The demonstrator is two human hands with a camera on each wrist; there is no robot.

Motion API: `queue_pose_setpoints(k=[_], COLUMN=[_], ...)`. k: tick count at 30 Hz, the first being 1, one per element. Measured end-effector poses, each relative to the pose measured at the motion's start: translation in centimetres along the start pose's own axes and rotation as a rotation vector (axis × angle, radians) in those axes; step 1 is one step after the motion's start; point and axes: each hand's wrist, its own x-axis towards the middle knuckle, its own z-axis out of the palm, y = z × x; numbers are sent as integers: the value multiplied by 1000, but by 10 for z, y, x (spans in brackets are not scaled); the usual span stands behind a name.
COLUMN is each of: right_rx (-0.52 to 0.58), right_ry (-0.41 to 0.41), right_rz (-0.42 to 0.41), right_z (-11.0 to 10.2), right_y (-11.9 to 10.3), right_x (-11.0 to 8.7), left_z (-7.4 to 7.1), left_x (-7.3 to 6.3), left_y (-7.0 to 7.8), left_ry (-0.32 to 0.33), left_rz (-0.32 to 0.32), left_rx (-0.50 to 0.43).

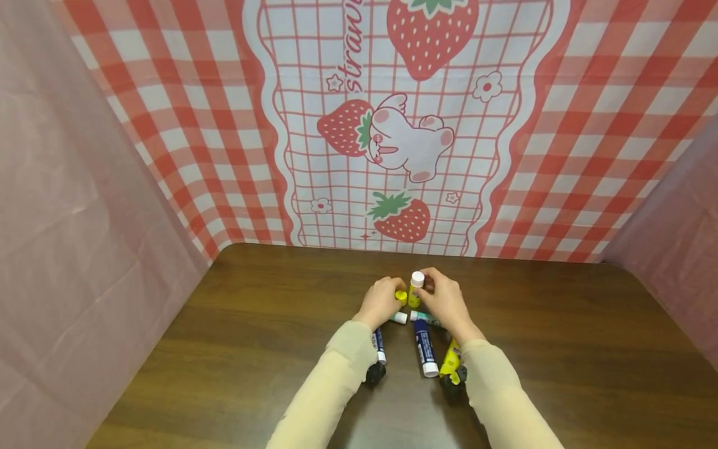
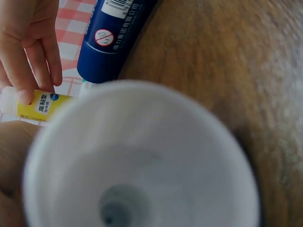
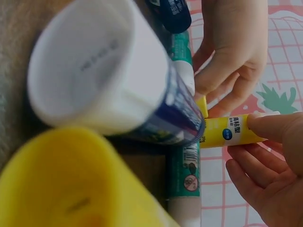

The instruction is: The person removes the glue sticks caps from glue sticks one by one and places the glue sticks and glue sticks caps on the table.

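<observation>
My right hand [image 1: 445, 302] pinches a yellow glue stick [image 1: 414, 298] between thumb and fingers. This stick stands upright, its white cap on top; its printed label shows in the right wrist view. Close beside it, my left hand [image 1: 381, 299] has its fingers curled on a short yellow cylinder [image 1: 401, 298], partly hidden by the fingers. Just nearer than the hands lie two green-and-white glue sticks [image 1: 399, 318], end towards end. A blue glue stick [image 1: 425, 349] with a white end lies between the forearms.
Another blue glue stick [image 1: 379, 346] lies partly under the left wrist. By the right wrist is a yellow tube [image 1: 450, 357], partly covered by a black wrist camera [image 1: 454, 386]. The brown wooden table [image 1: 235, 349] meets a red-checked strawberry cloth [image 1: 387, 212] at its far edge.
</observation>
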Motion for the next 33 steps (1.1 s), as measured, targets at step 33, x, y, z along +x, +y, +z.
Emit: queue_pose_setpoints(k=[33], right_rx=[13], right_ry=[-7], right_rz=[42], right_z=[3], right_y=[-2], right_x=[1], left_z=[1], left_x=[-2], left_y=[-4], left_ry=[-22], left_rz=[-67], left_rx=[-102])
